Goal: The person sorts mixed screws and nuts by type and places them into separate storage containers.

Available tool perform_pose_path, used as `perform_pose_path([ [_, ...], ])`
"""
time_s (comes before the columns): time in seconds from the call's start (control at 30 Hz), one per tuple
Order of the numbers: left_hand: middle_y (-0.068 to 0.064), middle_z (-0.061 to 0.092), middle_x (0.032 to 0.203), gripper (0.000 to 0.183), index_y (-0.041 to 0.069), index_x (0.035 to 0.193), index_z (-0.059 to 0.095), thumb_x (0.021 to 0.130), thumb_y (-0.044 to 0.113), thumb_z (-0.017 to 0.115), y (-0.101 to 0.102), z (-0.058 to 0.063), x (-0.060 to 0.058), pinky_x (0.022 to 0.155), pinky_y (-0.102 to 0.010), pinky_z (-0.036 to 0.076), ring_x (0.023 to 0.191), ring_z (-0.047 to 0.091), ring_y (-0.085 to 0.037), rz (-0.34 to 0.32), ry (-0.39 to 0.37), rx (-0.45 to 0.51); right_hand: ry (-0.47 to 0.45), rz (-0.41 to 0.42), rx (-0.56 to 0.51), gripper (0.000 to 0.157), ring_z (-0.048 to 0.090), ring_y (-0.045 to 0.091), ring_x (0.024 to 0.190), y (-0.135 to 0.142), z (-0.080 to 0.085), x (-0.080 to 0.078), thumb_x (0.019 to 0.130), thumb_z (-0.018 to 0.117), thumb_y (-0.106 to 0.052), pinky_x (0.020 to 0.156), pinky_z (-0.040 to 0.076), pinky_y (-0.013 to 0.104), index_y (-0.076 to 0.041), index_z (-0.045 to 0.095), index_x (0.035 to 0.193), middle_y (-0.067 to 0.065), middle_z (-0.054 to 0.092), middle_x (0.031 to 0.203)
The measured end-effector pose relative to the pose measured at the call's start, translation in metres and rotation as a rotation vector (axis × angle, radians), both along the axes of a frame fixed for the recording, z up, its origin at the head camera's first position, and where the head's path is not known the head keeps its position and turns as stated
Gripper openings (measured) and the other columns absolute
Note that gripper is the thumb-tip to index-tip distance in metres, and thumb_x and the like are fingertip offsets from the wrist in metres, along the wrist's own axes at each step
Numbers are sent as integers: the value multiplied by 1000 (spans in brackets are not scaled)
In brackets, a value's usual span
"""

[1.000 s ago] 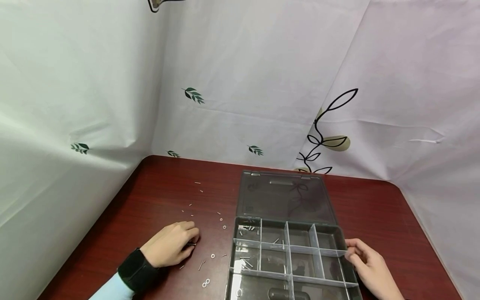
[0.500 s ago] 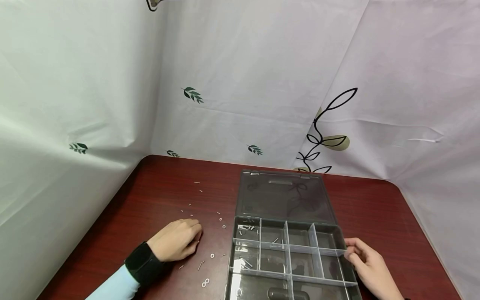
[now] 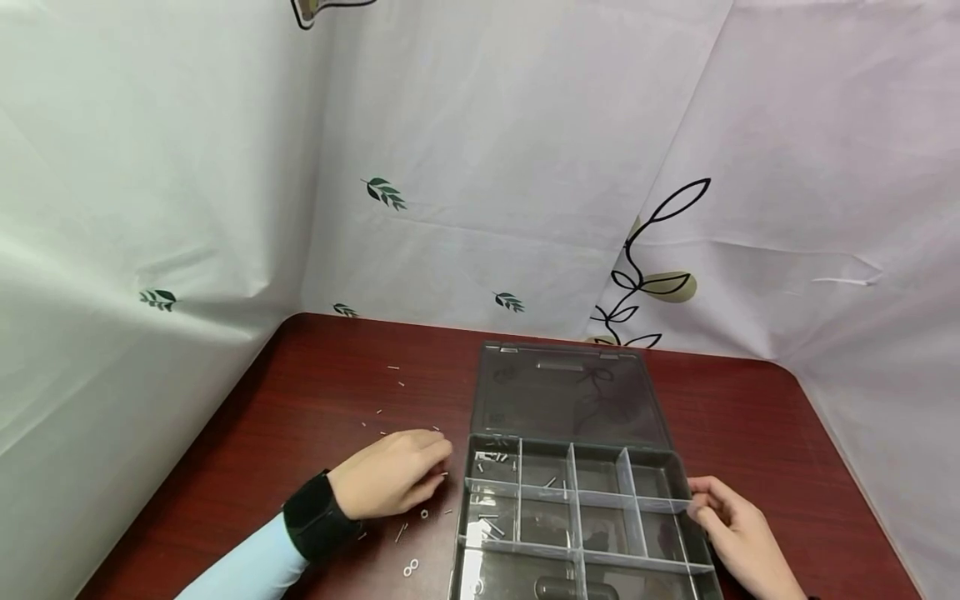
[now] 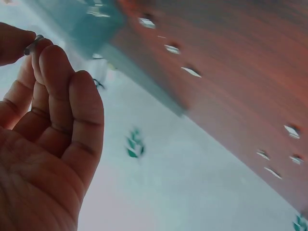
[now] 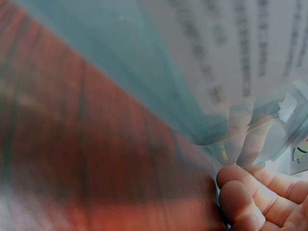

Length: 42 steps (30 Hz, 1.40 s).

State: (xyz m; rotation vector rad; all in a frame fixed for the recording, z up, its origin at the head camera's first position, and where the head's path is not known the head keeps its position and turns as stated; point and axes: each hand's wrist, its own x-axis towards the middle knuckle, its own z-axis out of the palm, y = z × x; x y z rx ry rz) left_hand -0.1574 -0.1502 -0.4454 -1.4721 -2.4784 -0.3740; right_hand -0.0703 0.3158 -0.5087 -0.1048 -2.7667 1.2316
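My left hand (image 3: pixel 392 475) is palm down over the table, close to the left side of a grey plastic compartment box (image 3: pixel 636 527). Between thumb and forefinger it pinches a small silver screw (image 4: pixel 33 44), its other fingers loosely bent in the left wrist view. Its fingertips are partly hidden from the head camera. My right hand (image 3: pixel 738 533) rests beside the box's right wall, fingertips (image 5: pixel 236 195) touching the outside of the clear plastic. Several screws (image 3: pixel 492 525) lie in the left compartments; the right ones show no parts.
The box's lid (image 3: pixel 570 396) lies folded back toward the curtain (image 3: pixel 465 167). Loose screws (image 3: pixel 401 533) and nuts or washers (image 3: pixel 411 568) are scattered on the red-brown table (image 3: pixel 315 383), left of the box.
My left hand has moved right toward the box with the small screw, passing over some of the loose pieces. My right hand and the box have stayed put.
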Motion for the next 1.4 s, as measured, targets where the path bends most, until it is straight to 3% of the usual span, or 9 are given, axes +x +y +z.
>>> perform_pose_path([
  [0.23,14,42,83,8,20,91,54,89,16,60,27,12,8,71,-15,37,74,39,0,-125,-16,18,32,3,-3,25,56,4,69,-1,-2,1,92,53,-2,64,43,22,-1,64,114,-6,62,79],
  [0.53,13,45,85,3,20,92,55,91,19,58,47,17,17,74,-17,41,77,43,-1,-186,18,3,28,-9,-4,25,57,5,71,-2,1,1,92,52,-3,65,44,21,-2,64,113,-6,63,79],
  [0.63,12,51,97,18,19,107,59,92,29,60,48,15,18,80,-18,43,86,49,-2,-195,-9,-8,26,-9,-5,24,57,5,70,-2,0,1,92,52,-3,65,43,21,-2,64,113,-6,63,79],
  [0.77,8,52,127,48,17,131,56,93,45,58,47,13,18,97,-21,41,109,53,-4,-175,-57,-16,27,-10,-10,24,56,5,69,-2,0,1,92,53,-3,64,42,21,-3,65,113,-6,63,79],
  [0.83,8,49,134,51,17,134,56,93,47,58,45,13,16,100,-22,39,115,52,-4,-154,-70,0,34,-8,-9,23,55,5,69,-2,0,1,92,54,-3,64,42,21,-3,65,112,-6,63,79],
  [1.13,6,54,128,44,16,126,61,90,42,63,31,14,-5,100,-25,41,115,53,-8,-58,-22,62,48,-1,-6,23,56,5,68,0,0,1,92,54,-3,64,42,20,-3,65,112,-6,63,79],
  [1.4,4,57,115,40,13,120,65,85,31,69,3,1,-47,93,-29,46,105,56,-9,78,20,64,44,-1,-5,24,55,4,68,0,-1,1,92,54,-2,64,42,21,-3,65,112,-6,62,79],
])
